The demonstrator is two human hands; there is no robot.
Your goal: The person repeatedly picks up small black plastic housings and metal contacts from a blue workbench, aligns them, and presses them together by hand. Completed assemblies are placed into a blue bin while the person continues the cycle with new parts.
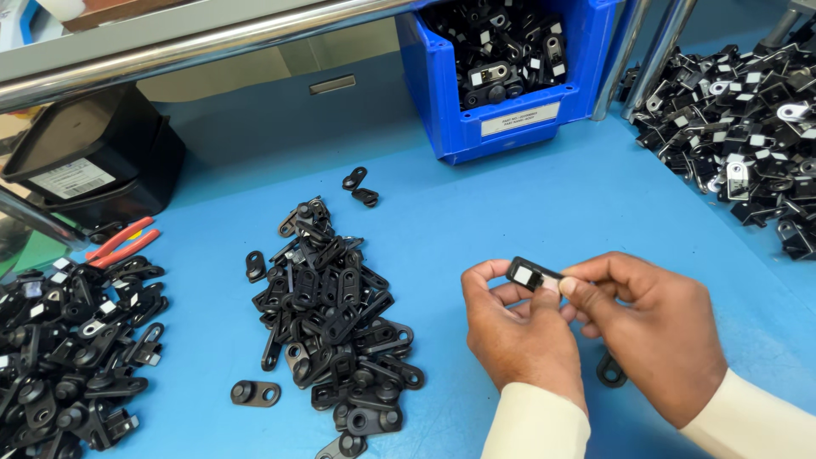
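1. Your left hand [520,333] and right hand [650,327] meet above the counter [544,212], both pinching one small black plastic part [533,276]. It is a flat, rounded block with a pale square patch on its upper face.
2. The grip of each hand is closed to a fingertip pinch: the left thumb and forefinger take the part's left end, the right thumb and forefinger its right end. The other fingers curl under.
3. Just left of your hands lies a loose heap of black tabs [336,314]: matte, flat, oblong pieces with a round hole and a raised boss. Several strays lie around its edges.
4. A second heap [72,348] at the far left carries pale squares and bits of bright metal; it runs off the frame.
5. A third heap [739,136] at the upper right is also cut off by the frame edge.
6. One tab [610,371] shows only partly under your right hand.
7. A glossy blue bin [501,85] holds more such parts; its top is cut off.
8. Red-handled pliers [123,242] poke out beside a black box [93,161], their jaws hidden.
9. The counter is smooth blue, with shiny steel rails [195,51] crossing above it.
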